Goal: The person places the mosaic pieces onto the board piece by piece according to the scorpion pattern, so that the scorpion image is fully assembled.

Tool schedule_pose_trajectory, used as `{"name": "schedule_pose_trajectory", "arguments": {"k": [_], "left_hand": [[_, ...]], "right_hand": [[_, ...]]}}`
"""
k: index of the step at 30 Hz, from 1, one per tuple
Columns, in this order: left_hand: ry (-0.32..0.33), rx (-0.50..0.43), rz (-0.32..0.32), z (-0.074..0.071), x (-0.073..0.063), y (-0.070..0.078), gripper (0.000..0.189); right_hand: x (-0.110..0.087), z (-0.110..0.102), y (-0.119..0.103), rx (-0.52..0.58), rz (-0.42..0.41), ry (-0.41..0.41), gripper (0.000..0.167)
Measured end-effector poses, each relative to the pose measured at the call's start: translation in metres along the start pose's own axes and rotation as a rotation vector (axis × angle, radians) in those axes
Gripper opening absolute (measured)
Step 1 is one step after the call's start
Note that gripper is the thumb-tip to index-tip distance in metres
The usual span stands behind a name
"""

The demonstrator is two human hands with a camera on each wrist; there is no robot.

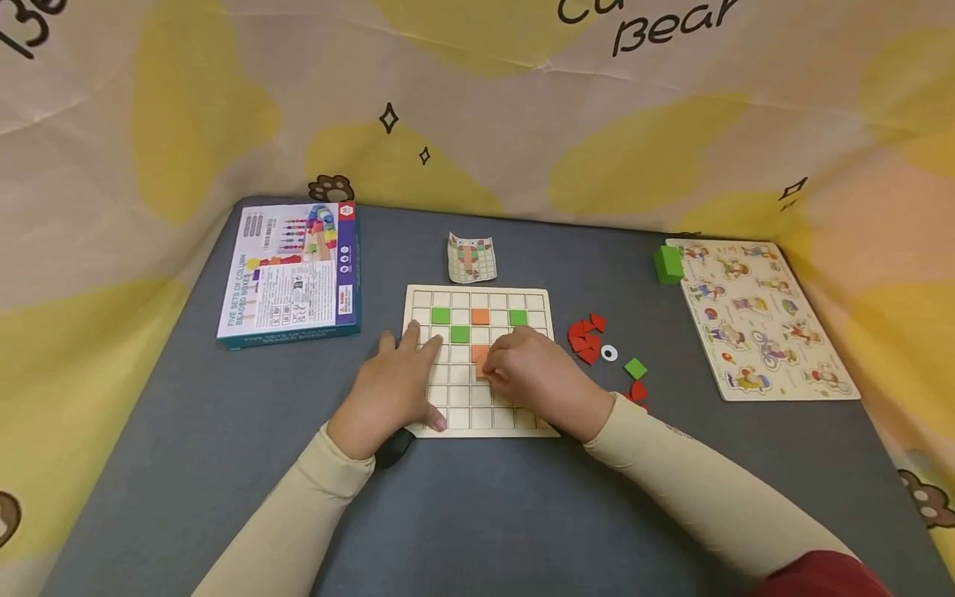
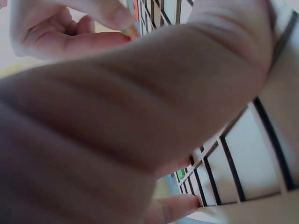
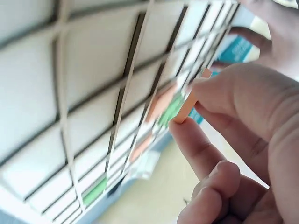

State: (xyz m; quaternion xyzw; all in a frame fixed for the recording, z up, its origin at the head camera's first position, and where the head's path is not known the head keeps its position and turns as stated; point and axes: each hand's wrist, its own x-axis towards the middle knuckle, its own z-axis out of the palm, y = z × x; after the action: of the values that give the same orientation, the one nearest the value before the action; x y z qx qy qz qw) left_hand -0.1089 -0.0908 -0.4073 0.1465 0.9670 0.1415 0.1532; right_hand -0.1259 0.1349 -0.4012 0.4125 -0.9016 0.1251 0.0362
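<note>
My left hand (image 1: 394, 383) rests with spread fingers on the left edge of a wooden grid board (image 1: 458, 417). Above the board's middle, my right hand (image 1: 543, 375) pinches an orange square tile (image 3: 188, 106) between thumb and fingertips. In the right wrist view the tile is tilted on edge, apart from the grid surface. Two other orange tiles sit in the same column, one at the upper row (image 1: 480, 317) and one (image 1: 478, 354) just beyond my fingers. Green tiles (image 1: 460, 334) fill several squares. My right hand hides part of the right-hand columns.
Right of the board lie red pieces (image 1: 585, 338), a white ring (image 1: 609, 353) and a loose green tile (image 1: 636, 369). A pattern card (image 1: 472, 259) stands behind the board. A box (image 1: 291, 274) is at left; a green block (image 1: 668, 264) and picture puzzle (image 1: 768, 323) are at right.
</note>
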Motion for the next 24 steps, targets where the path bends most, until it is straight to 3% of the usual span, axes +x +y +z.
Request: {"name": "schedule_pose_trajectory", "arguments": {"k": [6, 15, 24], "left_hand": [[-0.007, 0.008, 0.001, 0.002, 0.002, -0.002, 0.123], [-0.006, 0.011, 0.0, 0.001, 0.002, -0.002, 0.123], [-0.023, 0.007, -0.008, 0.001, 0.003, -0.002, 0.124]], "right_hand": [[-0.001, 0.016, -0.005, -0.083, -0.049, 0.045, 0.009], [-0.008, 0.017, -0.005, -0.03, 0.055, -0.005, 0.007], [-0.01, 0.01, -0.005, -0.027, 0.093, -0.053, 0.007]]}}
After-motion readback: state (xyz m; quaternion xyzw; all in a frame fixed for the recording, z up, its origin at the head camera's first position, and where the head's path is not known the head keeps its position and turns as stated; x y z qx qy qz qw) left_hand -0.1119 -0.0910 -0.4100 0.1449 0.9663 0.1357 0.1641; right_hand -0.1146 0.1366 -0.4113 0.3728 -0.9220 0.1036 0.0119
